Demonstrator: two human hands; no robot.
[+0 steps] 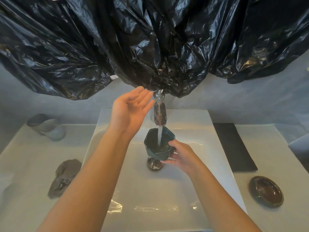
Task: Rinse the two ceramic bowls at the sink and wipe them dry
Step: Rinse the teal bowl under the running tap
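At the sink [217, 164], head view: we are rinsing the first of the two bowls. Our right hand [179, 155] is gripping the teal bowl [158, 144] from its near right side, thumb at the rim and fingers curled round the wall. It is holding the bowl above the drain [154, 163], directly under the tap [159, 113], so that the water stream [159, 136] is falling into the cavity. Our left hand [132, 108] is hovering wide, fingers straight, just beside the tap head. Whether it is touching the lever we cannot tell, as a black plastic sheet [150, 39] is hiding the top.

The brown bowl [265, 191] is waiting on the table right of the basin; the grey cloth [64, 177] is lying on the table to the left. We are judging the task as early: no wiping yet done. The next move is probably calling for tipping the water out, with a firm grip on wet glaze.

The teal bowl's mouth is pointing up, leaning slightly away from us; about as deep as wide, it is showing no marked long axis. The brown bowl is lying mouth up, its oval running far left to near right.
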